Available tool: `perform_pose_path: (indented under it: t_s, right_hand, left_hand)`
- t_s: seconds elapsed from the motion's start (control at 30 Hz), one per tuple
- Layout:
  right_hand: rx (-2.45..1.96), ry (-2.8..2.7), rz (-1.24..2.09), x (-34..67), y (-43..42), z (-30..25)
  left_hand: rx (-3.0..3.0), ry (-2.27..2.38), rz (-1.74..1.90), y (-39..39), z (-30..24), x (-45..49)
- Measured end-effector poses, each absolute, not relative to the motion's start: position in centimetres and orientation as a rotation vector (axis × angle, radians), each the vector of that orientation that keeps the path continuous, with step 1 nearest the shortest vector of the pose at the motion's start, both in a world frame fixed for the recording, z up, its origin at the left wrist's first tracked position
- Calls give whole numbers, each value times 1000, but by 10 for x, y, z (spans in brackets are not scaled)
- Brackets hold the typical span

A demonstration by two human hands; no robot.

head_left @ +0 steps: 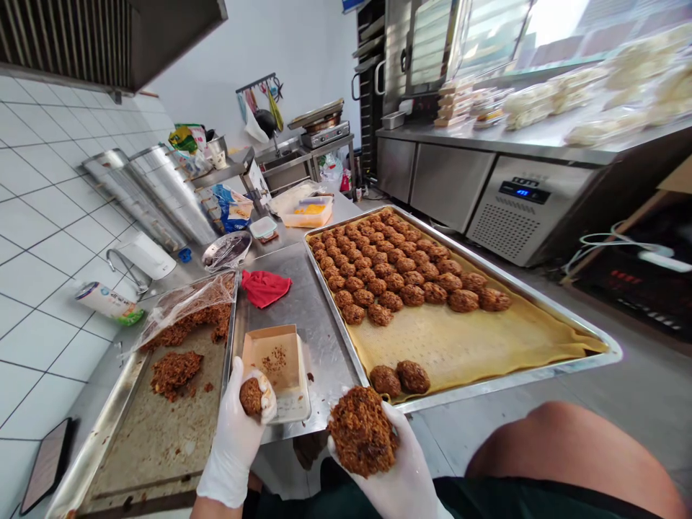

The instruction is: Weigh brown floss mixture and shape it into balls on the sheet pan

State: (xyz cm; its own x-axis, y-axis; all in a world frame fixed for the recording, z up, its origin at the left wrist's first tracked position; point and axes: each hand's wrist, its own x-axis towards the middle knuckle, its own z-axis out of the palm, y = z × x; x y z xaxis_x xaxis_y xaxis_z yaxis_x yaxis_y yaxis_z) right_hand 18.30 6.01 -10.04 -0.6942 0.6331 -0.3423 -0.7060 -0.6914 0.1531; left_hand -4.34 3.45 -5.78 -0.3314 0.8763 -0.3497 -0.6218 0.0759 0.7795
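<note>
My left hand (238,411), in a white glove, closes around a small brown ball of sticky mixture (250,396). It is beside a paper box (273,353) with crumbs inside, set on a kitchen scale (299,412). My right hand (397,461), also gloved, grips a large rough clump of the same mixture (362,431) near the counter's front edge. To the right, a big baking tray (567,364) lined with a yellowish mat holds several rows of shaped brown balls (383,270). Two more balls (398,379) lie at its near corner.
On the left, a worn metal tray (135,447) holds loose mixture (176,373) and a plastic-covered heap (189,317). A red cloth (264,287), a bowl (227,249) and a tub with orange contents (306,213) stand farther back. A phone (47,461) lies at far left.
</note>
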Motion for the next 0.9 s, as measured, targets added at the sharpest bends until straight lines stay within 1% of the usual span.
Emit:
perform_pose_path:
  t_s: [0.27, 0.47, 0.6, 0.67, 0.8, 0.9]
  right_hand:
    - [-349, 364, 2334, 182, 61, -101]
    - [-343, 349, 2341, 182, 61, -103]
    - [-331, 351, 2344, 184, 61, -102]
    - [-325, 346, 2346, 184, 61, -101]
    - [-318, 350, 2341, 184, 61, -101]
    - [-305, 347, 2347, 185, 61, -102]
  left_hand:
    - [432, 1307, 1569, 31, -50, -40]
    - [350, 1099, 1541, 38, -52, -33]
    - [342, 1154, 1577, 41, -56, -25]
    - [386, 1207, 1536, 41, -52, -25]
    - [530, 1328, 1337, 37, -42, -29]
    - [506, 1377, 1373, 35, -42, -32]
